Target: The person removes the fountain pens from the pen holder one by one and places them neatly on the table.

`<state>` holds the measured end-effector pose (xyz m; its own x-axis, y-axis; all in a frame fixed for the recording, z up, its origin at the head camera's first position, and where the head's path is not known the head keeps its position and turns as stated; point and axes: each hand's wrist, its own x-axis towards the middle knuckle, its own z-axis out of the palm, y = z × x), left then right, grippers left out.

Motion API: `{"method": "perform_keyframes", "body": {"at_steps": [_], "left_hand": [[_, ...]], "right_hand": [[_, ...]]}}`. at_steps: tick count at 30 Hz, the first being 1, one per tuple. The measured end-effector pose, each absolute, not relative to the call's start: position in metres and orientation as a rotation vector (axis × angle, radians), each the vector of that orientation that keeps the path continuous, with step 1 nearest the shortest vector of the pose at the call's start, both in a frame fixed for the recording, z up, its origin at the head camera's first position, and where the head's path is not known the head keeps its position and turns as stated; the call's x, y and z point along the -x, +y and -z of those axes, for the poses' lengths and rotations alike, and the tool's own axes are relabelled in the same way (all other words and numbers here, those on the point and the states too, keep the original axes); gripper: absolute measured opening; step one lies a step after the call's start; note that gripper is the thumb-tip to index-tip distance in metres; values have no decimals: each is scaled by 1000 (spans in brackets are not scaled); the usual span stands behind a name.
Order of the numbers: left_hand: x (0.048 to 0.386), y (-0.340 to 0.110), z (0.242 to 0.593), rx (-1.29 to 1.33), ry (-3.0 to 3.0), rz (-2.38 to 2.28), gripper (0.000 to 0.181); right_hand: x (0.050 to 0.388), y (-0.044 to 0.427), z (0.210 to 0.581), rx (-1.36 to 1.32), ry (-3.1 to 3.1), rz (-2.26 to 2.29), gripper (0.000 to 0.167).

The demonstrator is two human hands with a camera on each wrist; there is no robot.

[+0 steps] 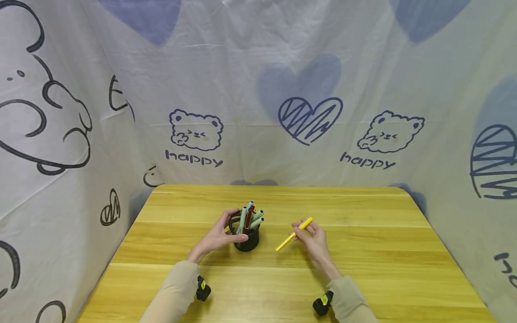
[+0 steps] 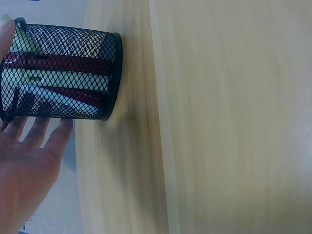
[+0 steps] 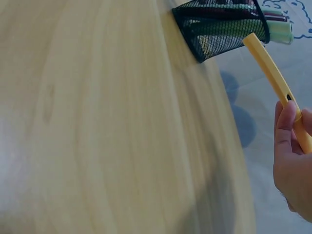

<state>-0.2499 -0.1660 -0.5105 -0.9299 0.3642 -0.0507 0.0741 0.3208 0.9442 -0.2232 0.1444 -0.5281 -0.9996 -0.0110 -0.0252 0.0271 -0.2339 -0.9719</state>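
A black mesh pen holder [image 1: 247, 242] stands upright on the table, with several pens [image 1: 243, 220] in pale green, dark red and pale blue leaning inside it. My left hand [image 1: 220, 234] holds the holder from its left side, thumb across the near side and fingers round the back. In the left wrist view the mesh [image 2: 63, 70] shows the pens through it, and the left hand [image 2: 29, 165] reaches behind it. To the right, my right hand [image 1: 315, 242] pinches a yellow pen [image 1: 287, 241] above the table. The pen slants, its lower end pointing toward the holder.
The wooden table [image 1: 363, 251] has rounded far corners. Behind it and at both sides hangs a pale cloth [image 1: 250, 148] printed with hearts, bears and lettering. A small black device [image 1: 203, 288] sits at the left wrist, another device [image 1: 322, 304] at the right.
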Motion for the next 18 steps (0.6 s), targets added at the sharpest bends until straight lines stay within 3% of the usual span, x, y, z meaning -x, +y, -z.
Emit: {"method": "perform_keyframes", "body": {"at_steps": [18], "left_hand": [[250,-167,511,-393,2336,-1644,92]], "right_hand": [[231,150,545,-148,2030,2315,36]]}}
